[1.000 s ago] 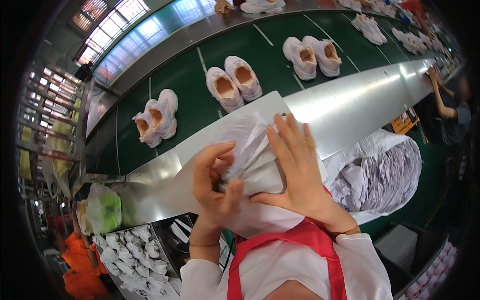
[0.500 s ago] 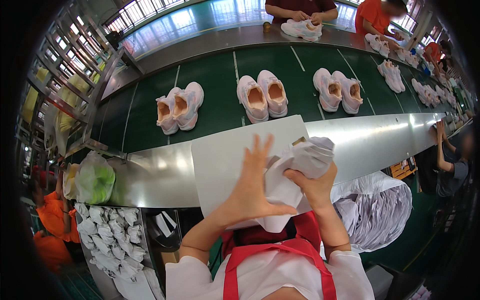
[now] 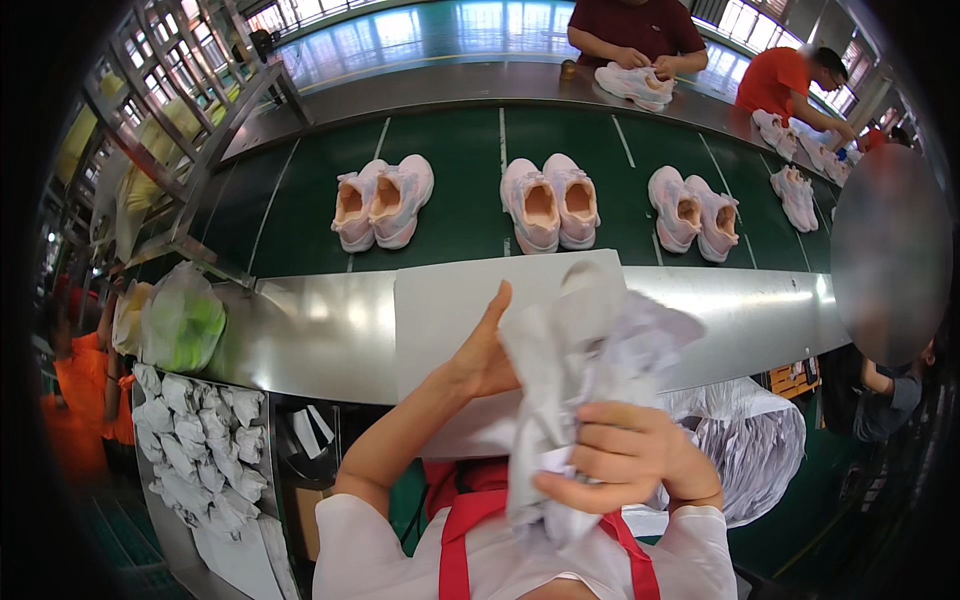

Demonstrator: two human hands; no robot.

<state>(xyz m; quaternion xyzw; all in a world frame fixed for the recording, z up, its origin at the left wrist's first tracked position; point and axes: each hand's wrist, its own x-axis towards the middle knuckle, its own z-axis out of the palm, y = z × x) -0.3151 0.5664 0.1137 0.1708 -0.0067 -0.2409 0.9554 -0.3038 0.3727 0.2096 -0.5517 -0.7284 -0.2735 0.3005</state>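
Stretching from left to right on the far side, a green belt runs beyond a steel tabletop. Near the middle, a flat white sheet lies on the tabletop. At near right sits a big bundle of pale paper. Crumpled paper, blurred, is held up over the tabletop's near edge, before the white sheet. At left stands a clear plastic bag. Pairs of pale pink shoes rest on the belt. Of the hands, the right hand curls its fingers around the crumpled paper; the left hand has its thumb raised, its fingers partly hidden, so I cannot tell whether it grips.
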